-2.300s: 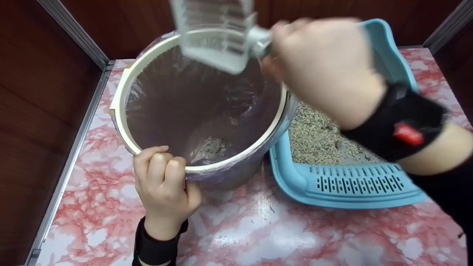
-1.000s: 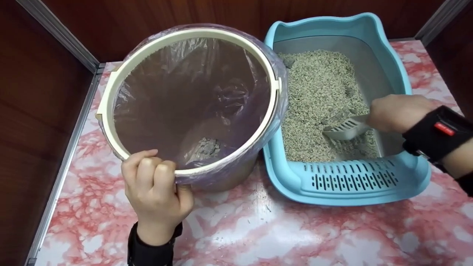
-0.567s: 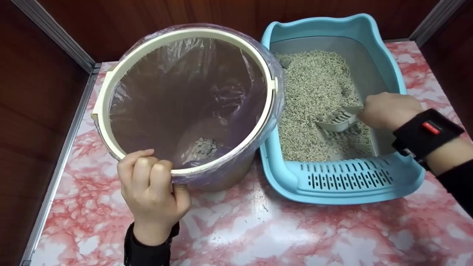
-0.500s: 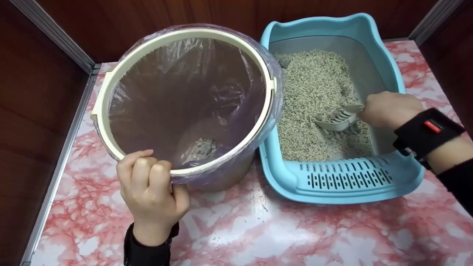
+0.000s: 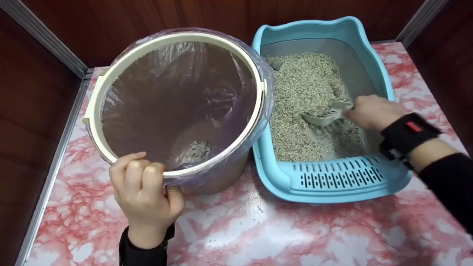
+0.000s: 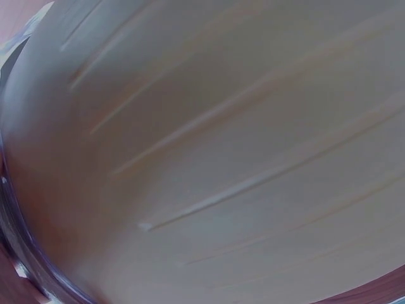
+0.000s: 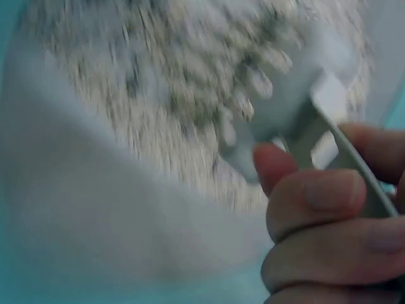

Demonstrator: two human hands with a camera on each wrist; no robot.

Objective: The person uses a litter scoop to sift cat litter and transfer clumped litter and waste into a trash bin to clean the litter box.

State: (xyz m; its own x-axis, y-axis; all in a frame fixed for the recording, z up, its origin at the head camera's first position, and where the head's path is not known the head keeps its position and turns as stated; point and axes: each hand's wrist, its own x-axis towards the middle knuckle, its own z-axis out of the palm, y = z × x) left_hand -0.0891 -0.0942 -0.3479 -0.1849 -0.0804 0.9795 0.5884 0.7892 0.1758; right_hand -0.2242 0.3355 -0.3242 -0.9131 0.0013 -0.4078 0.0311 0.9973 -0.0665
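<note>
Fingers (image 7: 316,193) of the right hand (image 5: 375,111) are curled firmly round the handle of a pale slotted scoop (image 5: 320,119), whose head touches the grainy litter (image 5: 305,81) inside a blue tray (image 5: 279,181). With the left hand (image 5: 146,192), the person grips the near rim of a bucket (image 5: 192,171), the fingers bent over it and the thumb outside. This bucket stands just beside the tray on a red-and-white marbled surface (image 5: 255,229), and grey clumps (image 5: 198,150) lie in its purplish plastic bag (image 5: 166,96).
</note>
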